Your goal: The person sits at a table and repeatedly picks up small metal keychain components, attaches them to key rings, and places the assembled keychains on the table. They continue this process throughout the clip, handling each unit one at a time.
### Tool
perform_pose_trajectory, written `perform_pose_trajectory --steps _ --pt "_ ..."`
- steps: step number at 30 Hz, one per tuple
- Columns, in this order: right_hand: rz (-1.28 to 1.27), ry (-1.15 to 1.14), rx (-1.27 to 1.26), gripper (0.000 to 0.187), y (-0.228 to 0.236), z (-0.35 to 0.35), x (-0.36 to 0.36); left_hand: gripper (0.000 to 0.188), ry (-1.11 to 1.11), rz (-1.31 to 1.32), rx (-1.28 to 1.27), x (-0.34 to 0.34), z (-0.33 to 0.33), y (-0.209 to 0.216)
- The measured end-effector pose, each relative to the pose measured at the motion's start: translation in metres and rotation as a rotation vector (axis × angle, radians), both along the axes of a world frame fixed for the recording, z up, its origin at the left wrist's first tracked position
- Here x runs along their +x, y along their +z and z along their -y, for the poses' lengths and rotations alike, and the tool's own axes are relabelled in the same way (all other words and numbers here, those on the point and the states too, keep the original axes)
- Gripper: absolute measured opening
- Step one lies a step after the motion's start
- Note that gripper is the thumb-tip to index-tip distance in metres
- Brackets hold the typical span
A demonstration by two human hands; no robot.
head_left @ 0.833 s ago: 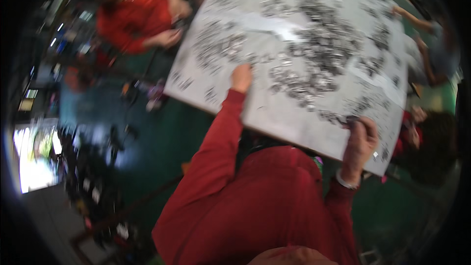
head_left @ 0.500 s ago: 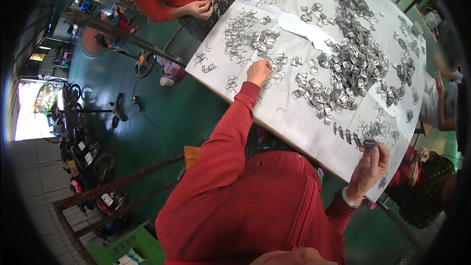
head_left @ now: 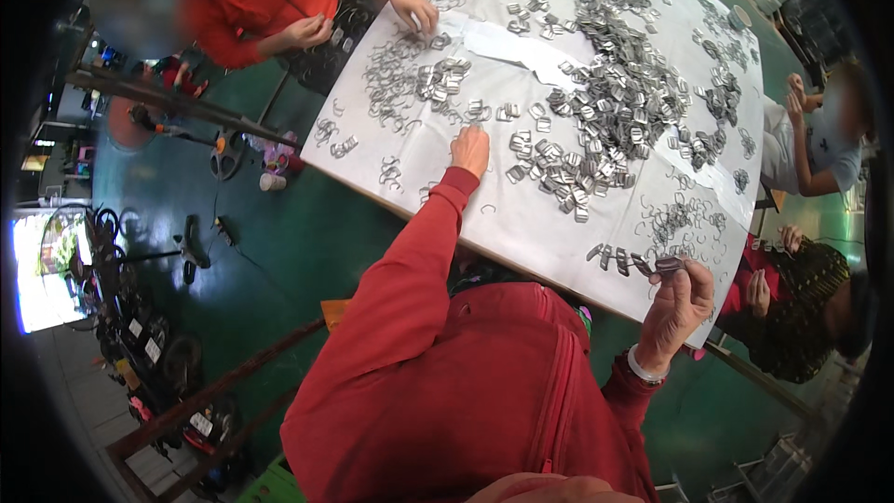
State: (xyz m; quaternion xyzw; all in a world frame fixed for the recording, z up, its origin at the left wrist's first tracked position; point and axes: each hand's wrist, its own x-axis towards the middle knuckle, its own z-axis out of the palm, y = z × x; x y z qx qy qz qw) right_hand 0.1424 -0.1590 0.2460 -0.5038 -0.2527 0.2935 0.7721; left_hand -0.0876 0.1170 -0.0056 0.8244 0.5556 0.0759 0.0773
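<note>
My right hand [head_left: 678, 312] pinches a small grey slotted metal buckle [head_left: 668, 264] between thumb and fingers, over the table's near right part. A short row of like buckles [head_left: 615, 259] stretches left from it; whether they are linked is too small to tell. My left hand [head_left: 470, 151] is on the white table [head_left: 531, 233], fingers curled down and closed beside a few loose buckles [head_left: 478, 111]. What its fingertips hold, if anything, is hidden. Thin curved wire hooks [head_left: 386, 84] are scattered to its left, and more hooks [head_left: 678, 219] lie just beyond my right hand.
A long heap of buckles [head_left: 619, 84] runs along the table's middle. A white sheet [head_left: 507, 48] lies on the tabletop. Across the left corner, a co-worker's hand [head_left: 414, 11] reaches over the hooks; other people's hands [head_left: 796, 93] are at the right side.
The view has shifted, so the table sits further left. My left hand has drawn slightly nearer, away from the hooks. The co-worker in orange-red has parted their hands, one now reaching onto the table.
</note>
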Motion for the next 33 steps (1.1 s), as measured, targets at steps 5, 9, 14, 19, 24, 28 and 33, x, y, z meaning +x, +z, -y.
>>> perform_pose_trajectory --steps 5,9,14,19,24,28,33 --pt "-0.082 0.034 0.039 0.014 0.006 -0.021 -0.012 0.012 -0.005 0.002 -0.099 0.005 -0.009 0.013" --pt "-0.107 0.01 -0.005 0.012 0.011 -0.018 -0.006 0.019 0.052 0.109 -0.053 0.007 -0.015 0.024" --pt "-0.104 0.037 -0.039 0.013 0.012 -0.023 -0.007 0.013 0.019 0.594 -0.274 0.017 -0.01 0.08" --pt "-0.073 0.142 -0.106 0.018 0.004 -0.027 -0.016 0.02 -0.17 1.107 -0.739 0.043 0.051 0.134" --pt "-0.143 0.174 -0.181 0.019 -0.008 -0.034 -0.021 0.018 -0.207 1.384 -1.029 0.069 0.102 0.217" --pt "-0.176 0.202 -0.207 0.019 -0.01 -0.041 -0.022 0.017 -0.313 1.305 -1.02 0.068 0.115 0.247" --pt "-0.149 0.223 -0.166 0.017 -0.006 -0.047 -0.023 0.011 -0.472 1.197 -0.633 0.07 0.124 0.253"
